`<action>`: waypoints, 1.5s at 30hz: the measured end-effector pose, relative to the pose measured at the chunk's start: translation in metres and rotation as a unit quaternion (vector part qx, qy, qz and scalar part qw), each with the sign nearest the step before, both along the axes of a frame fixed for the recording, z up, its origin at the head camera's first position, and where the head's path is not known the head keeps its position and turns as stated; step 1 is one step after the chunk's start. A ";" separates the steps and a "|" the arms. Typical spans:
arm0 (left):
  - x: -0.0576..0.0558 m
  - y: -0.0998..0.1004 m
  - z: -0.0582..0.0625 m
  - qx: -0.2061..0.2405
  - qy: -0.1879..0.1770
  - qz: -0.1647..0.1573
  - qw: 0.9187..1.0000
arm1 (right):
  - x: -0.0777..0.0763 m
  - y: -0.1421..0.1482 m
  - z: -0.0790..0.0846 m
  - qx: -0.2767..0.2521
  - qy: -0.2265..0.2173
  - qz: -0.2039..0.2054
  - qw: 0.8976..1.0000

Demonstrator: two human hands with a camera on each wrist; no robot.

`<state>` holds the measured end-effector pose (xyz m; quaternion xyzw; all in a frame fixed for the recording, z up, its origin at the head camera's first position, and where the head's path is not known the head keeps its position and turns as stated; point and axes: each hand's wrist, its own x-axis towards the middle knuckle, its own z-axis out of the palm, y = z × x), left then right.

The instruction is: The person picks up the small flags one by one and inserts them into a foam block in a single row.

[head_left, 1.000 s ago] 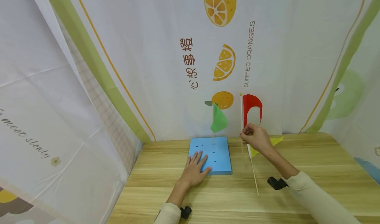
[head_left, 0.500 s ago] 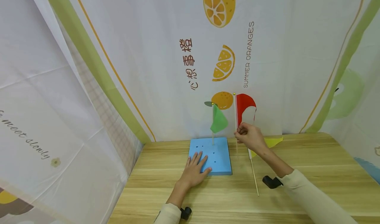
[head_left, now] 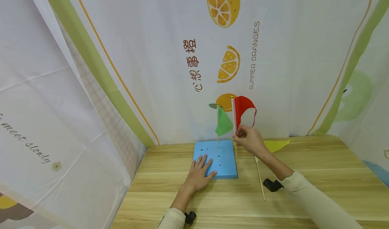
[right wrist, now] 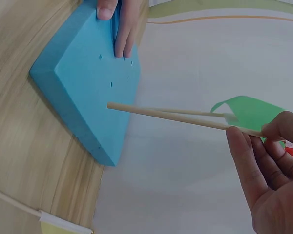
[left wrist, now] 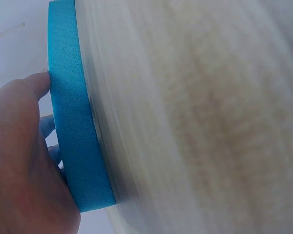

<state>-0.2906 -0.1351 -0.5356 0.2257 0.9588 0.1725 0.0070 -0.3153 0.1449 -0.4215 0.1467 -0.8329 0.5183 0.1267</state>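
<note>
My left hand [head_left: 197, 176] lies on the blue foam block [head_left: 228, 171], fingers straight and spread over its near left part. Several small holes dot the block's top. A green flag [head_left: 224, 122] stands upright in it near the far edge. My right hand [head_left: 250, 141] pinches the thin wooden stick [right wrist: 176, 116] of a red flag [head_left: 241, 104] between thumb and fingers, just below the cloth. The flag is held nearly upright beside the block's right edge. In the right wrist view the stick's bare lower end overlaps the block.
A yellow flag [head_left: 277, 145] lies on the wooden table [head_left: 158, 188] to the right, its stick pointing towards me and partly hidden by my right forearm. A white curtain [head_left: 170, 114] printed with oranges hangs behind the table's far edge.
My right hand has moved left with the red flag, from over the yellow flag to the block's right edge. The left hand has stayed on the block.
</note>
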 end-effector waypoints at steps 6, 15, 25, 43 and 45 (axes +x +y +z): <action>-0.001 0.000 -0.002 -0.003 0.007 -0.001 1.000 | 0.000 -0.008 0.000 0.017 0.017 0.002 1.000; -0.002 0.000 -0.002 -0.004 0.006 -0.003 1.000 | -0.003 -0.020 0.001 0.027 0.020 0.004 0.999; -0.001 -0.001 -0.001 -0.011 0.004 0.000 1.000 | -0.005 -0.031 0.000 0.033 0.027 0.007 0.999; -0.003 -0.002 -0.003 -0.010 0.005 -0.003 1.000 | -0.017 -0.055 -0.007 0.061 0.028 0.003 0.998; -0.003 -0.002 -0.003 -0.008 0.004 -0.004 1.000 | -0.019 -0.057 -0.009 0.061 0.033 0.001 0.998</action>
